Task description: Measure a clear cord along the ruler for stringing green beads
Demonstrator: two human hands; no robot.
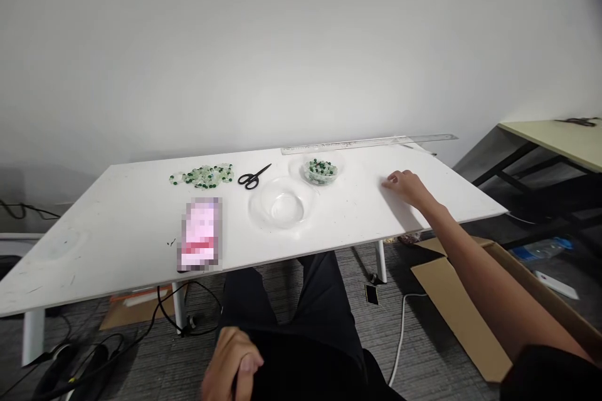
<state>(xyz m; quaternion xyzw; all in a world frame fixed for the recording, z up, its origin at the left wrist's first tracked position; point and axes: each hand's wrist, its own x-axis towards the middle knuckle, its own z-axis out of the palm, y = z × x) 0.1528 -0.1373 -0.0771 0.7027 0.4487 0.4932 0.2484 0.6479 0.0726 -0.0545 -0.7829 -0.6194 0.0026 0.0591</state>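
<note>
Right hand (405,187) rests on the desk (117,225), fingers loosely curled and holding nothing, right of the bead bowl (320,171) and well apart from it. An empty bowl (282,205) sits nearer, with scissors (254,178) left of it. Left hand (230,363) lies on the lap, fingers relaxed, empty.
</note>
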